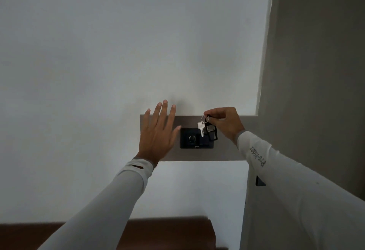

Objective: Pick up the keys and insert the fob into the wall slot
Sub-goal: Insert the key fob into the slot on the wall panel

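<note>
Right of centre, our right hand (223,121) pinches the keys (207,128) by the ring above the black wall panel (196,138); left hand (158,135) splayed, empty. Light, dangly fob (211,130) — better gripped by its stiff body.

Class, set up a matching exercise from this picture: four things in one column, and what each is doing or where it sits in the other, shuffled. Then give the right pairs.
Things:
1. left hand
2. right hand
3. silver key
4. black wall panel

States:
A. hangs from the ring beside the black fob
B. open, fingers spread, left of the panel
C. set in a grey-brown strip on the wall
D. pinches the key ring from above

Pairs: 1-B, 2-D, 3-A, 4-C
</note>
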A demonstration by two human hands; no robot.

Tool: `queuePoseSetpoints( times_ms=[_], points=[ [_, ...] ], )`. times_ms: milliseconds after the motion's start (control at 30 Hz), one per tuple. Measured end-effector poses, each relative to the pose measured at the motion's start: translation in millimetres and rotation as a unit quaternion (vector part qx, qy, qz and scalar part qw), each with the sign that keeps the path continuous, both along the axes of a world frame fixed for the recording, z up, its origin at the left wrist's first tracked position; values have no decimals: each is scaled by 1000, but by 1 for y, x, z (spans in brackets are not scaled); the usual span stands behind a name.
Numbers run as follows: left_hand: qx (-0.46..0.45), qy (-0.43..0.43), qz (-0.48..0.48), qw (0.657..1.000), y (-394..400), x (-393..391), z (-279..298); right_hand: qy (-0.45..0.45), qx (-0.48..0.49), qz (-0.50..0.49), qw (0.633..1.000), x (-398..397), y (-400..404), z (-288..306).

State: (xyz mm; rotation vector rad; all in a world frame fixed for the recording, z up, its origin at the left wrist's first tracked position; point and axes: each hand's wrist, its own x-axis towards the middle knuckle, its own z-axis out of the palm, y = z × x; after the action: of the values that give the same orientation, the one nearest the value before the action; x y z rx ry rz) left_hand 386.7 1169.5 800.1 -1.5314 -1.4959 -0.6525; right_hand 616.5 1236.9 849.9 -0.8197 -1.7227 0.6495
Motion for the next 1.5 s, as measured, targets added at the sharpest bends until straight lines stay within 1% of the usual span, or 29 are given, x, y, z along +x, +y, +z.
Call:
queuePoseSetpoints(
  times_ms=[167,300,433,667,833,900,1033,1100,1167,1267,1433,1500],
  points=[
    [2,10,27,1000,39,-5,-12,28,-4,1,1000,-9,48,-13],
    [9,12,41,999,68,-9,-18,45,18,-16,999,-14,83,-16],
    [22,16,46,999,94,-12,-21,8,58,-23,998,-12,113,-18],
    [20,13,27,999,129,-11,-24,-49,59,24,997,-10,146,-37],
    [16,11,25,999,148,-14,-24,-69,84,15,994,-12,158,-54],
    [12,9,29,999,153,-16,-28,-88,109,7,990,-12,159,-58],
    [-3,-2,30,1000,159,-19,-45,-147,242,-53,958,-13,156,-75],
    [-1,-11,27,1000,162,-19,-51,-190,312,-99,926,-9,156,-83],
    [1,-16,27,1000,165,-19,-52,-239,357,-152,890,-6,156,-88],
    [5,-13,27,1000,166,-21,-53,-281,370,-194,864,-7,155,-95],
    [12,-9,32,999,170,-24,-57,-303,372,-205,853,-7,157,-103],
    [3,-14,33,999,170,-22,-56,-319,388,-215,838,-3,158,-104]
  ],
)
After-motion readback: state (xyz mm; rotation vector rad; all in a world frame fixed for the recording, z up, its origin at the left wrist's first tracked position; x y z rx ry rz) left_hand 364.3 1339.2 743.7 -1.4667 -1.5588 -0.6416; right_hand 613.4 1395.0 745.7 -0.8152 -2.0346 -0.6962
